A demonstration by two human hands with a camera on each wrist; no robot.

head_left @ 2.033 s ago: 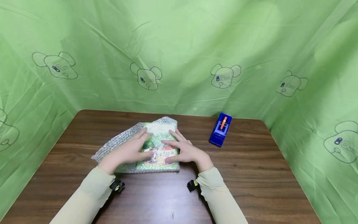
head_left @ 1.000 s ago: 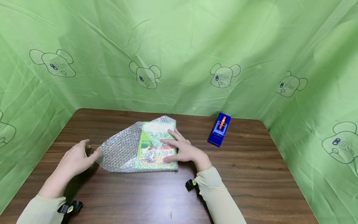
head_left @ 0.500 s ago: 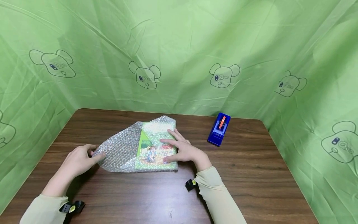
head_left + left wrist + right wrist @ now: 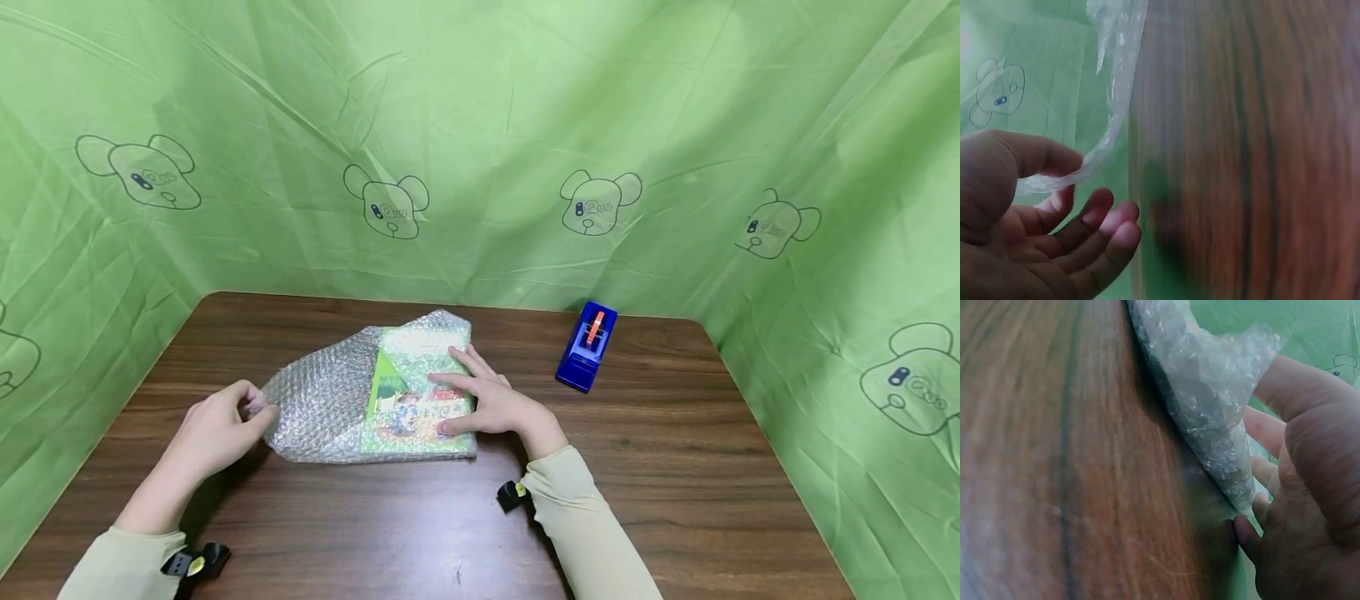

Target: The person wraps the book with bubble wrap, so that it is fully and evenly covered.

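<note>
Two hands work: left hand [image 4: 213, 433] pinches the bubble wrap's [image 4: 322, 404] left corner; right hand [image 4: 491, 404], fingers flat, presses the wrapped book [image 4: 416, 392].

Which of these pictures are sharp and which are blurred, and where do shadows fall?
Head view: sharp, evenly lit; a soft shadow lies on the table under the left hand. Left wrist view: wood grain smeared, bubble wrap soft. Right wrist view: the right hand is blurred, close to the lens.

Head overview; wrist close-ups sharing bubble wrap [image 4: 322, 400]
</note>
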